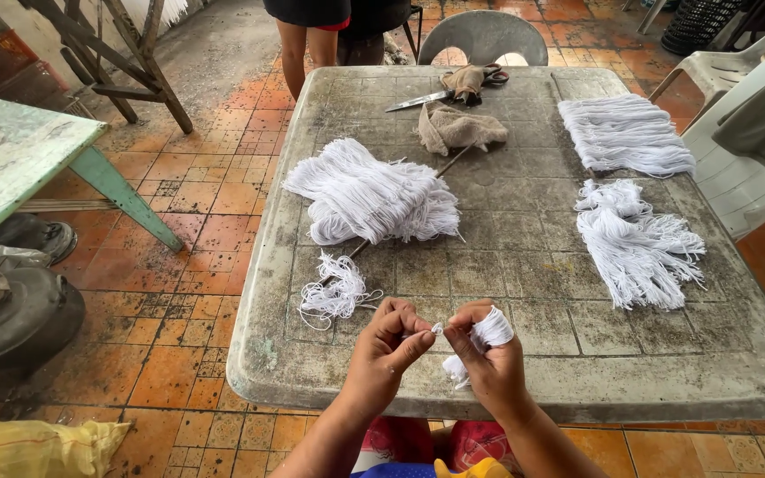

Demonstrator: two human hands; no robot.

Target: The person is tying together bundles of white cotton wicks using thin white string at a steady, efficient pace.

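My left hand (389, 347) and my right hand (487, 358) meet over the near edge of a worn grey plastic table (577, 354). White string (492, 329) is wound around the fingers of my right hand, with a tuft hanging below the palm. My left hand pinches the end of that string between thumb and fingers, right beside my right thumb. A small loose tangle of white string (333, 292) lies on the table just left of my hands.
A big white string bundle (369, 196) lies on a thin stick; two more bundles (623, 131) (637, 243) lie right. Scissors (440, 93) and brown cloth (455, 128) sit far. Another person's legs (305, 49), chairs (484, 35) and a green table (11, 150) surround.
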